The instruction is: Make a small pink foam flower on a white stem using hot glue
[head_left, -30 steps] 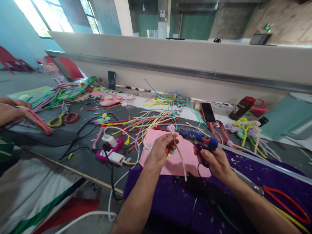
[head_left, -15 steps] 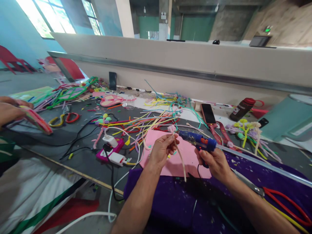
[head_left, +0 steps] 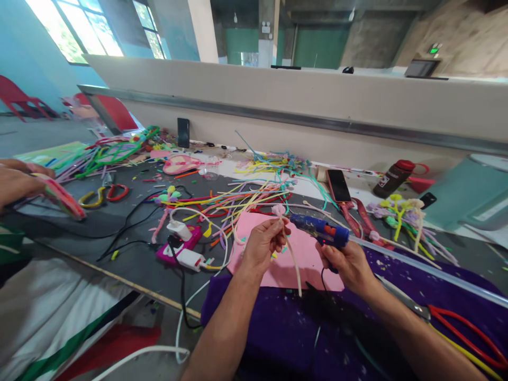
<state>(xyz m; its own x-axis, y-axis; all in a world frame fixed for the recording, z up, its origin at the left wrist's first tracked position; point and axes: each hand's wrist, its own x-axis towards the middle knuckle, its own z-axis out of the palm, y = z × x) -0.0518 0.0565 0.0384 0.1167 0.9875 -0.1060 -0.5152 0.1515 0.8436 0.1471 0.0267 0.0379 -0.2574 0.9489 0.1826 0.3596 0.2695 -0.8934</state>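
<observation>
Pinched in my left hand (head_left: 269,238) is a pipe-cleaner flower with a pale pink head (head_left: 279,210) and a cream stem (head_left: 295,264) hanging down below my fingers. My right hand (head_left: 344,262) is wrapped round the grip of a blue glue gun (head_left: 321,228). The gun's nozzle points left, close beside the flower, just under its head; whether it touches cannot be made out. A long clear glue stick (head_left: 413,262) sticks out of the gun's back end. Beneath both hands lies a pink sheet (head_left: 317,278) with small scraps on it.
Loose pipe cleaners (head_left: 246,203) lie beyond the sheet. A magenta power strip (head_left: 180,247) with plugged-in chargers and cables stands left. Red-handled scissors (head_left: 468,330) lie on the purple cloth (head_left: 234,338) at right. A phone (head_left: 338,185) and a bottle (head_left: 395,179) are behind. At far left, another person's hand (head_left: 19,182) holds a colourful piece.
My right hand and the glue gun have shifted very slightly left. The flower in my left hand has barely moved.
</observation>
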